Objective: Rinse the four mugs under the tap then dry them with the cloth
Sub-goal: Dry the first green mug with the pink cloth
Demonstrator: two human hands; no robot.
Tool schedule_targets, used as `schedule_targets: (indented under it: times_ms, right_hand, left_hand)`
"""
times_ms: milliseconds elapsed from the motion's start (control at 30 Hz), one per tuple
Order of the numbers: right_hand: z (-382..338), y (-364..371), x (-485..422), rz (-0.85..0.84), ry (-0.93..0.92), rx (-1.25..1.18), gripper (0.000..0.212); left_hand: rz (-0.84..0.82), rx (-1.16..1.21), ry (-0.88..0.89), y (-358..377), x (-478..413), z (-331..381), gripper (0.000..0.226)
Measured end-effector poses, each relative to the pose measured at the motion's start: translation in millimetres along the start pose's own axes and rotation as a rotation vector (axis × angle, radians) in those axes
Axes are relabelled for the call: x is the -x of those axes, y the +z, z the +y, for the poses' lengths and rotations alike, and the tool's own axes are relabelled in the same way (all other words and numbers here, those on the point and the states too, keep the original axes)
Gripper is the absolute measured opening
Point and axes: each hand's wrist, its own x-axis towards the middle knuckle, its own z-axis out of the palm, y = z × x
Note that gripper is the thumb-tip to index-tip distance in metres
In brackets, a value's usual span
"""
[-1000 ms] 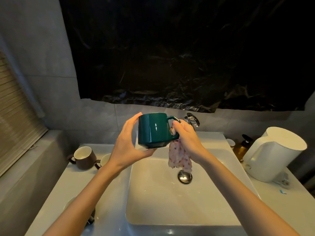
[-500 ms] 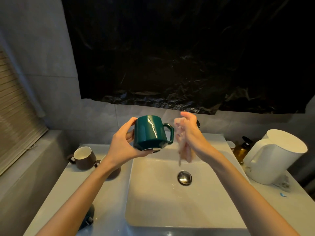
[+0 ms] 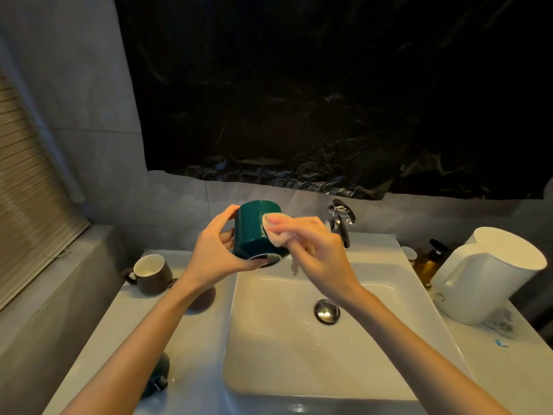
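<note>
Half a second on, the right hand [image 3: 317, 253] has closed the gap and laid the cloth [image 3: 276, 232] against the green mug [image 3: 254, 232], which has also been tipped over so that its handle no longer shows. Nearest, at the lower left, a dark mug [image 3: 157, 374] lies on the counter [image 3: 191, 354] beside the left forearm. Next comes the sink [image 3: 299, 395] with its drain plug [image 3: 326, 311]. Above the sink's far left corner, both hands hold the work in the air. The left hand [image 3: 218, 253] grips the green mug from its left side, thumb under the base and fingers curled round the top. The right hand pinches the bunched cloth and presses it on the wall facing right. The mug's long axis slants — base low and toward the person, mouth up and away — so the cloth sits to the right of the grip, on the outside only. I judge that the wipe depends on the left hand turning the mug about that axis under the cloth, and that the inside is still to be dried. Behind the left wrist stand a brown mug [image 3: 151, 274] and what looks like another mug [image 3: 206, 296], mostly hidden. Farther back are the tap [image 3: 341, 220] — no water shows — a bottle [image 3: 429, 262], a white kettle [image 3: 490, 274] and a black sheet [image 3: 329, 100] on the wall.
</note>
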Motion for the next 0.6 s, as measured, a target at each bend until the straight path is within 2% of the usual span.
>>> schedule_targets:
  times_ms: [200,367,433,533,600]
  right_hand:
    - [0.8,-4.7,-9.0,-0.085,0.004,0.083,0.024]
    - [5.9,-6.1,-32.2,0.022,0.121,0.139,0.024]
    - [7.3,-6.6,-20.7,0.029,0.041,0.182,0.025]
    - [3.7,-4.8,1.2,-0.108,-0.169,0.183,0.019]
    - [1.5,-1.7,1.3,-0.175,-0.243,0.202,0.016]
  left_hand:
    - [-0.052,-0.109,0.070,5.5,0.5,0.9,0.082]
    - [-0.024,-0.118,0.080,13.0,0.6,2.5,0.086]
    - [0.001,-0.120,0.095,11.9,-0.2,0.5,0.081]
    - [0.048,-0.199,0.094,7.1,-4.1,-4.3,0.079]
    - [0.051,-0.300,0.104,7.3,-5.9,-3.8,0.078]
